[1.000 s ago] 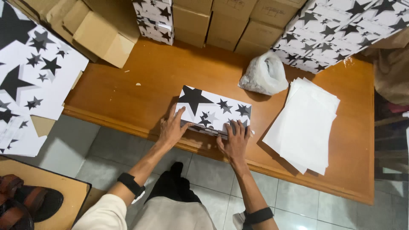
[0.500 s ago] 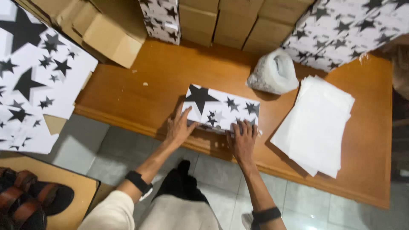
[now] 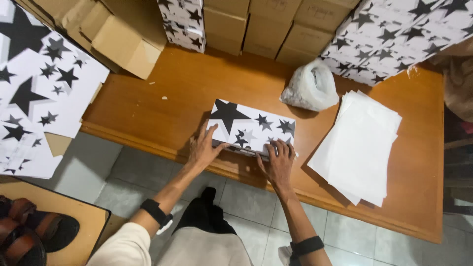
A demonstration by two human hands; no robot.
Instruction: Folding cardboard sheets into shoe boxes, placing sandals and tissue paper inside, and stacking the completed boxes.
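Observation:
A flat white box with black stars (image 3: 251, 126) lies on the wooden table (image 3: 162, 103) near its front edge. My left hand (image 3: 203, 149) rests against the box's near left side, fingers spread on it. My right hand (image 3: 277, 161) presses on the box's near right corner, fingers over its edge. Both wrists carry black bands.
A stack of white paper sheets (image 3: 359, 145) lies right of the box. A crumpled white plastic bag (image 3: 310, 87) sits behind it. Brown cartons (image 3: 261, 24) and star-printed boxes (image 3: 394, 34) line the back. Star-printed sheets (image 3: 39, 93) lie at left. Sandals (image 3: 29, 231) are on the floor.
The view has shifted slightly. Both hands stay on the box's near side, with the right hand's fingers moved a little further over the edge.

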